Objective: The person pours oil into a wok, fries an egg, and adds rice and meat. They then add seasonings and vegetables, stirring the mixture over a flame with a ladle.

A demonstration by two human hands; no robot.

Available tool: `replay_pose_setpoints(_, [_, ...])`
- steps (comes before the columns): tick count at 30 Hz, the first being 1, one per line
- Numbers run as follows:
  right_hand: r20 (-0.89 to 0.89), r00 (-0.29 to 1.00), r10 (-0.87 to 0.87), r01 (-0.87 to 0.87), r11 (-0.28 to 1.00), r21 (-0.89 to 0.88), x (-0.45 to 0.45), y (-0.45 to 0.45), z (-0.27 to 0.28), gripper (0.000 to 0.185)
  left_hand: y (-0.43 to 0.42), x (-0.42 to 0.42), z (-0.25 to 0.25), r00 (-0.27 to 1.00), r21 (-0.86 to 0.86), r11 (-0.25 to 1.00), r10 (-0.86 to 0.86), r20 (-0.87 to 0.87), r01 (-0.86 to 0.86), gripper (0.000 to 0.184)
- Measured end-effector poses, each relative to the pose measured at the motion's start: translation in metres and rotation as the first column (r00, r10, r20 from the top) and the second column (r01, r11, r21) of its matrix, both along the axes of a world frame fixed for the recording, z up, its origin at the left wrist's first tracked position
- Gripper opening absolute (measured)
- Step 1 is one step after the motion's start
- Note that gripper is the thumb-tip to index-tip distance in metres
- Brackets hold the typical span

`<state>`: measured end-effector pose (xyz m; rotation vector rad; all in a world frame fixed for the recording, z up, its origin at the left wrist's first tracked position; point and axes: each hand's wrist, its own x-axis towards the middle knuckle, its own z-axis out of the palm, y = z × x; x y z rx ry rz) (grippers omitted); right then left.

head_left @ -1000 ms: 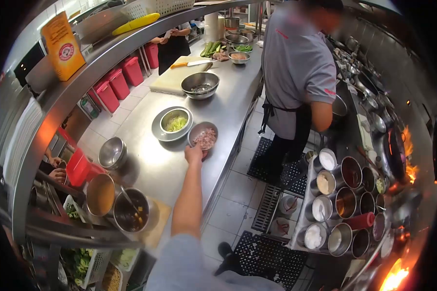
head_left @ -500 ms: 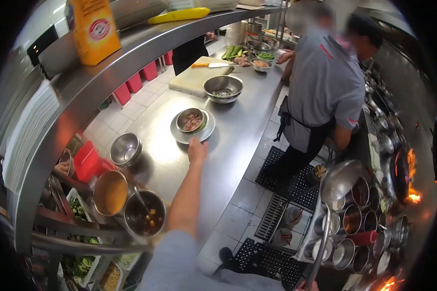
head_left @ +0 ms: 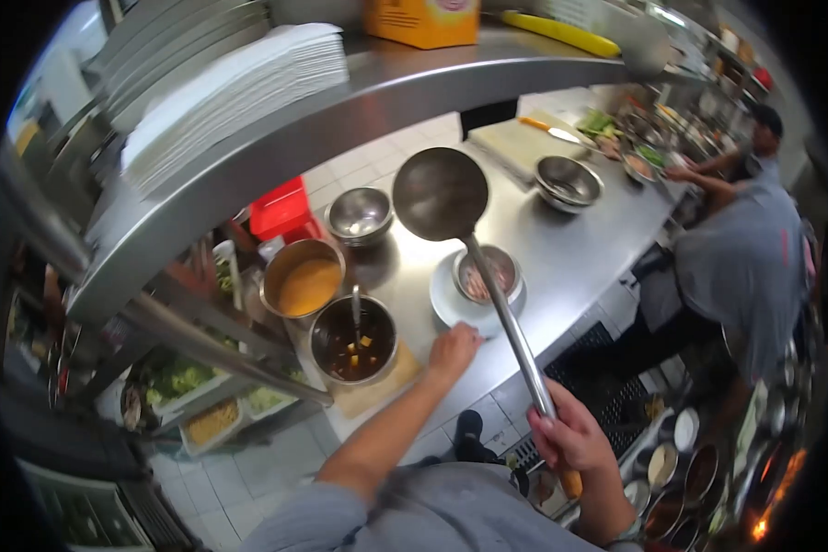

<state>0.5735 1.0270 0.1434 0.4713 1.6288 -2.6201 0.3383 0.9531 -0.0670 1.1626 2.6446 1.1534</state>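
My right hand [head_left: 575,432] is wrapped round the handle of a long metal ladle [head_left: 440,195], whose round bowl is raised over the counter. Close to the near edge of a white plate [head_left: 449,299], my left hand [head_left: 455,351] has its fingers bent together; what they hold, if anything, is hidden. On the plate stands a metal bowl with chopped pink meat [head_left: 477,280], partly covered by the ladle's handle. Left of my left hand is a pot of dark liquid with yellow cubes [head_left: 354,339], with a utensil in it.
An orange liquid pot [head_left: 305,283], empty-looking metal bowls [head_left: 359,215], and a cutting board [head_left: 515,145] with a knife are on the counter. A shelf [head_left: 414,78] crosses above. At right, a co-worker [head_left: 741,248] stands near seasoning containers [head_left: 662,465] and flames [head_left: 761,528].
The meat bowl was set onto the plate, and my left hand let it go. My right hand has brought the ladle up over the counter. The view has swung right.
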Motion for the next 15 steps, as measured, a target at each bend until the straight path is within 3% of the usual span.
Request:
replay_pose_setpoints(4, [0.041, 0.944, 0.326, -0.325, 0.905, 0.275, -0.09, 0.023, 0.026, 0.063, -0.044, 0.032, 0.015, 0.999, 0.001, 0.999, 0.034, -0.014, -0.034, 0.015])
replay_pose_setpoints(6, [0.062, 0.93, 0.362, -0.362, 0.873, 0.328, -0.125, 0.028, 0.029, 0.061, -0.051, 0.043, 0.022, 1.0, -0.012, 1.0, 0.022, 0.004, -0.022, 0.013])
replay_pose_setpoints(8, [0.057, 0.879, 0.474, -0.475, 0.856, 0.202, -0.144, 0.037, 0.013, 0.058, -0.053, 0.044, 0.021, 0.998, -0.014, 0.999, -0.038, 0.044, 0.039, 0.012])
replay_pose_setpoints(11, [-0.089, 0.849, 0.52, -0.527, 0.843, -0.11, -0.151, 0.055, -0.008, 0.066, -0.056, 0.045, 0.024, 0.981, -0.087, 0.992, -0.08, 0.176, 0.096, 0.009])
replay_pose_setpoints(13, [-0.098, 0.88, 0.464, -0.474, 0.869, -0.141, -0.143, 0.063, -0.019, 0.066, -0.052, 0.047, 0.046, 0.978, -0.129, 0.991, 0.058, 0.2, -0.032, 0.013])
replay_pose_setpoints(15, [-0.164, 0.882, 0.443, -0.465, 0.874, -0.141, -0.137, 0.077, -0.03, 0.066, -0.049, 0.047, 0.045, 0.987, -0.127, 0.991, 0.051, 0.154, -0.031, 0.016])
